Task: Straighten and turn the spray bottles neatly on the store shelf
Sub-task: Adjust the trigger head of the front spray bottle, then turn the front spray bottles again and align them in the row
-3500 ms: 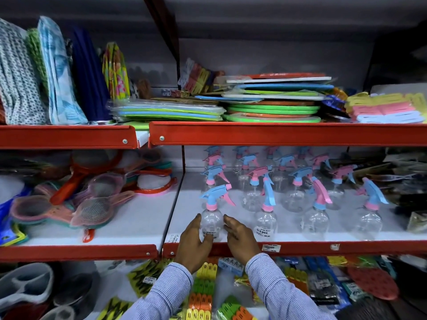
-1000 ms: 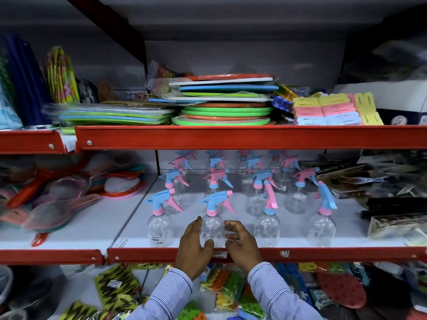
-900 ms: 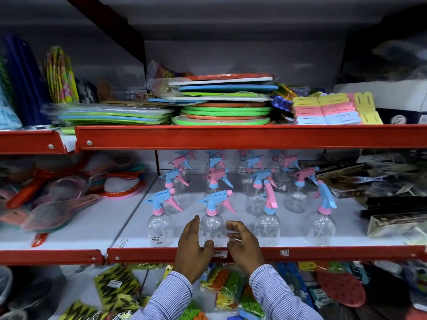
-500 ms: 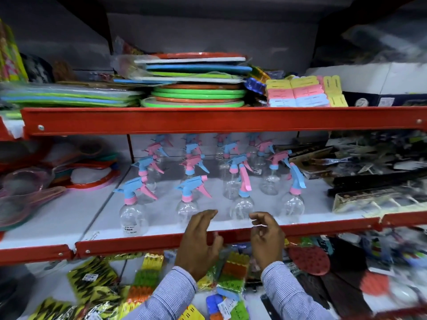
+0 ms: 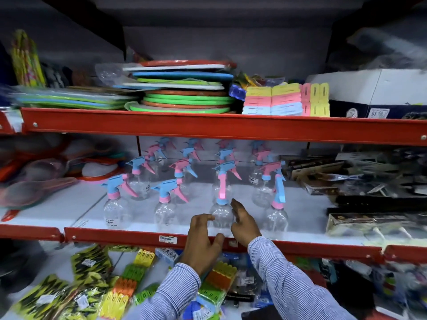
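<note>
Several clear spray bottles with blue and pink trigger heads stand in rows on the white middle shelf [image 5: 138,236]. In the front row, the two left bottles [image 5: 115,211] [image 5: 165,215] have their heads turned sideways. The third bottle [image 5: 221,214] points its pink trigger toward me, and the fourth bottle [image 5: 277,218] points its blue trigger toward me. My left hand [image 5: 203,239] cups the third bottle's lower left side. My right hand [image 5: 245,225] presses its right side, fingers reaching up near the neck.
The red upper shelf beam [image 5: 208,125] hangs low over the bottles' heads. Dark boxed goods [image 5: 369,204] crowd the shelf to the right, and strainers [image 5: 34,188] lie to the left. Packets of clothes pegs [image 5: 129,282] fill the shelf below my arms.
Both hands left the second front bottle, its head now sideways, and moved right to the third bottle. The view shifted right as well.
</note>
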{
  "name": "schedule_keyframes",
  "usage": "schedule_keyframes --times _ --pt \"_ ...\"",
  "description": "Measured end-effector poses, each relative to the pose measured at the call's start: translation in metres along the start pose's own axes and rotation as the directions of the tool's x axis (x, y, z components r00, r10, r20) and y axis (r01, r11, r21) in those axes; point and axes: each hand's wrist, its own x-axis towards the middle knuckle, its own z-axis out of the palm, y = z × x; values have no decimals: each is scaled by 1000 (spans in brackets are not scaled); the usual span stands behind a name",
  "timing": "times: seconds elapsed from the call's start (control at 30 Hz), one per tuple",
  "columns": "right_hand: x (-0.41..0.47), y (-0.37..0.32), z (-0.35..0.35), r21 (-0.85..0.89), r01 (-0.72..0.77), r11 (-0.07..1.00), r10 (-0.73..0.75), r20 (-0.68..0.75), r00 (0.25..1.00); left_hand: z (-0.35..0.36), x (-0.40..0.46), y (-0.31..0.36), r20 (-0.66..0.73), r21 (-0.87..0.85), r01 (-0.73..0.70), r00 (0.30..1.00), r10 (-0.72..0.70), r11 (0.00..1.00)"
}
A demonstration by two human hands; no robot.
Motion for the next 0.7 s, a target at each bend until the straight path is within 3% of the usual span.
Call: schedule_keyframes --times 0.17,0.37,0.7 --pt "7 9 -2 -2 54 999 -53 80 995 8 -4 8 -17 28 56 998 -55 998" --pt "-9 9 -4 119 -8 993 11 -25 1000 6 3 6 -20 43 72 997 -71 996" --pt "-31 2 -2 126 -2 992 14 -89 996 1 19 -1 54 19 134 989 -135 991"
